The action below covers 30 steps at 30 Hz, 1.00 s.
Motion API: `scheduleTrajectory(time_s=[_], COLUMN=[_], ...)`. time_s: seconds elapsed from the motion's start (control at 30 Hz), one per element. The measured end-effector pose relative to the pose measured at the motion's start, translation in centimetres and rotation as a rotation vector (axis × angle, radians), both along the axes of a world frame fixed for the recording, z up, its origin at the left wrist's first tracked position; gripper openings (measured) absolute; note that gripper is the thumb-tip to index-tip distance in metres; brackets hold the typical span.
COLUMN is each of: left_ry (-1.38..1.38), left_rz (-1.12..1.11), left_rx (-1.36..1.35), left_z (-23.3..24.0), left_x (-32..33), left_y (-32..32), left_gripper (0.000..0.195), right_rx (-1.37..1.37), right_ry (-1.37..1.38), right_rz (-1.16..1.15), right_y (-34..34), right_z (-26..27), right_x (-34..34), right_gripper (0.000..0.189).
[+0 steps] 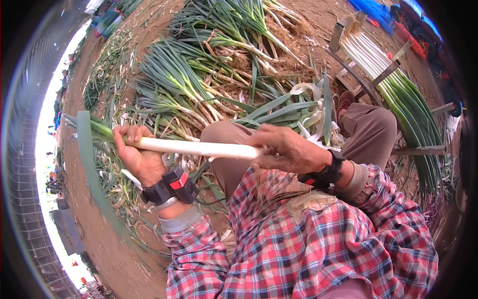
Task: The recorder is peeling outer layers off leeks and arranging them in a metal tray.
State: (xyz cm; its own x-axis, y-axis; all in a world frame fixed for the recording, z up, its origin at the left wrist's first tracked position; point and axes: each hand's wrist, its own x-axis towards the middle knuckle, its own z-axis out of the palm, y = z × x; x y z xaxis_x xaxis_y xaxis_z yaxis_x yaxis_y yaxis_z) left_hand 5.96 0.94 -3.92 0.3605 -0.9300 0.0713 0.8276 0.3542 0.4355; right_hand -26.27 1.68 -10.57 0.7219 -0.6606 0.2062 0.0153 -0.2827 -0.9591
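Note:
My left hand (136, 153) is closed around a long green onion (194, 148) where its white stalk turns green. The stalk lies roughly level across my knees, its white end to the right. At that root end is my right hand (283, 147), its fingers bent around the tip and somewhat blurred; how firmly they grip cannot be told. Thin roots hang below the right fingers. Green leaves (86, 149) trail out past my left hand and droop.
Untrimmed green onions (175, 78) are heaped on the soil ahead. At right, a metal rack (381, 78) holds a row of peeled green onions (403, 93). Peeled leaf scraps (123, 194) lie at left, others by my foot. Netting (30, 209) curves along the far left.

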Motion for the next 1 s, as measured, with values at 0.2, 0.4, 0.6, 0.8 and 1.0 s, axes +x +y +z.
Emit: scheduleTrajectory(time_s=[0.2,0.4,0.6,0.8,1.0], left_ry=[-0.221,-0.348,-0.382,-0.472,-0.591], left_rz=[0.272,0.414,0.377,0.462,0.539], left_rx=[0.064,0.122,0.113,0.132,0.135], left_z=[0.4,0.9,0.4,0.6,1.2], left_x=[-2.2,-4.2,-4.7,-5.3,-6.2], left_y=[0.1,0.0,-0.2,-0.4,-0.5], left_gripper=[0.024,0.027,0.029,0.024,0.022], right_rx=[-0.270,-0.108,0.035,-0.078,0.013], right_ry=[0.015,-0.025,0.108,0.104,0.085], right_rz=[-0.230,-0.149,0.070,0.040,-0.066], right_y=[0.2,-0.2,-1.4,-1.2,0.1], right_z=[0.5,-0.7,0.1,-0.4,-0.5], right_x=[1.5,3.0,2.7,3.1,2.8], right_gripper=[0.032,0.018,0.020,0.016,0.016])
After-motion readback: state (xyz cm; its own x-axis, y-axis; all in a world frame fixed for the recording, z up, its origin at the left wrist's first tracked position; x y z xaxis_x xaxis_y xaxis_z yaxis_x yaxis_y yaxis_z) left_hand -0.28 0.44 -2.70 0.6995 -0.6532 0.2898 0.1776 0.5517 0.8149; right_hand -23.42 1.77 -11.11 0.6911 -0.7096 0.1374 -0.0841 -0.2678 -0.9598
